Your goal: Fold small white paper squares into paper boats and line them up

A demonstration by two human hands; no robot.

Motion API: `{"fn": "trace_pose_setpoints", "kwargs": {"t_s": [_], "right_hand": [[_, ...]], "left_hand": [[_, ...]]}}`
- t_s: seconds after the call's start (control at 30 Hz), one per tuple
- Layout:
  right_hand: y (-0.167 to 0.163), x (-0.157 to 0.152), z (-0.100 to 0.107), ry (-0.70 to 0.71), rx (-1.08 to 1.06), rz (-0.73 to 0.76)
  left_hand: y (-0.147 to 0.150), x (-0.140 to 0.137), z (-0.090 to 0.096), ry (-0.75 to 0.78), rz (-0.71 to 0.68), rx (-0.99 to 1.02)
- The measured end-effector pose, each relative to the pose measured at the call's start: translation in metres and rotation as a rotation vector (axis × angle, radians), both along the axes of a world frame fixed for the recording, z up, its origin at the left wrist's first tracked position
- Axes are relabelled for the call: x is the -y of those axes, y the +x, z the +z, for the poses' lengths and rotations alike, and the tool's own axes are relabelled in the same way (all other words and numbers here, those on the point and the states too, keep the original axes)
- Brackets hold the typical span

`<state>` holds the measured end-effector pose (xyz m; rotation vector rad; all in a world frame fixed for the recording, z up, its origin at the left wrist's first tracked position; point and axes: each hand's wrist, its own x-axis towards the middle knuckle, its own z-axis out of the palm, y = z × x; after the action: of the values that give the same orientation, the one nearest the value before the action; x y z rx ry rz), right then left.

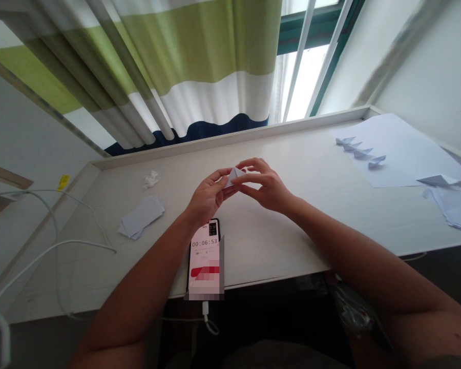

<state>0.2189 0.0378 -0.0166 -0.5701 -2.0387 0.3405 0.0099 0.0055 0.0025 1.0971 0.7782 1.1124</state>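
Note:
A small piece of folded white paper (234, 175), with a pointed top, is held between my two hands above the middle of the table. My left hand (210, 193) pinches its left side, thumb in front and fingers behind. On the other side, my right hand (267, 184) grips it with thumb and fingertips; the fingers hide part of the paper. Several small folded paper shapes (363, 152) stand in a slanting row on a large white sheet (397, 154) at the right.
A phone (205, 256) showing a timer lies at the front edge, a cable (205, 309) plugged in. Stacked paper slips (141, 218) and a crumpled tissue (151, 179) lie left. More paper (455, 207) sits far right. White cables (54, 256) cross the left side. A raised ledge (230, 137) borders the back.

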Motion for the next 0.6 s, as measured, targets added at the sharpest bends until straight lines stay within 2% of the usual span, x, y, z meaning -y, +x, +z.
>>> {"fn": "trace_pose_setpoints", "kwargs": {"t_s": [0.17,0.23,0.33,0.43,0.5,0.6], "right_hand": [[0.002,-0.004,-0.003,0.035,0.038,-0.015],[0.003,-0.005,-0.003,0.054,0.03,-0.02],[0.003,-0.005,-0.002,0.067,-0.01,-0.011],[0.002,-0.004,0.001,0.041,-0.025,-0.024],[0.002,-0.003,0.002,0.033,-0.027,-0.041],[0.002,-0.002,0.003,0.057,-0.035,-0.042]], "left_hand": [[0.0,0.002,0.002,0.045,-0.038,-0.018],[0.0,0.003,0.002,0.171,0.043,-0.084],[-0.004,0.005,0.001,0.456,0.193,-0.287],[-0.009,0.003,-0.002,0.654,0.211,-0.468],[-0.011,0.001,-0.005,0.703,0.208,-0.509],[-0.012,-0.002,-0.008,0.696,0.245,-0.521]]}}
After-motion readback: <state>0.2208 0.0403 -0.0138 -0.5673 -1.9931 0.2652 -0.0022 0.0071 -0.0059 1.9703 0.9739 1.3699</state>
